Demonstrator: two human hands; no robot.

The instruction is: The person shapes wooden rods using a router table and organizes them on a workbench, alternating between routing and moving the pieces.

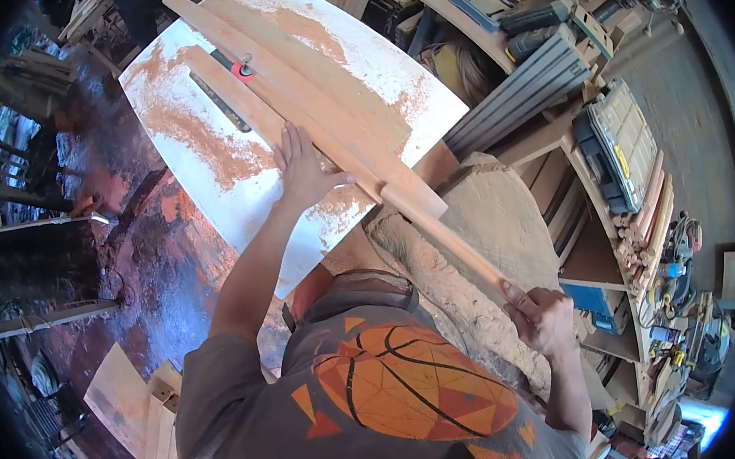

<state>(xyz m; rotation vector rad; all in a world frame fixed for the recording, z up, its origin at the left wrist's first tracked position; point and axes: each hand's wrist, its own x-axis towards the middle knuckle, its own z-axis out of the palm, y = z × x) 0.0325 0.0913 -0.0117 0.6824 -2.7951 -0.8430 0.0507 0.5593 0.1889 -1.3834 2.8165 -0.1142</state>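
Observation:
My right hand (540, 315) is wrapped round the near end of a long round wooden rod (450, 236), thumb along its top. The rod slants up and left to the wooden guide boards (334, 133) on a white tabletop (280, 267). Its far part runs in line with the boards' edge. My left hand (307, 175) rests with fingers stretched out at the lower end of a narrow board (244, 92), the thumb pointing towards the rod. Farther up, a red ring-shaped cutter part (242, 71) sits in a gap between the boards.
Reddish sawdust (205, 134) lies over the tabletop. A big tree-stump slab (500, 210) stands under the rod at right. Shelves (590, 255) hold wood pieces, with an organizer case (616, 149) and power tools (532, 18) above. A slotted metal strip (219, 101) lies left of the boards.

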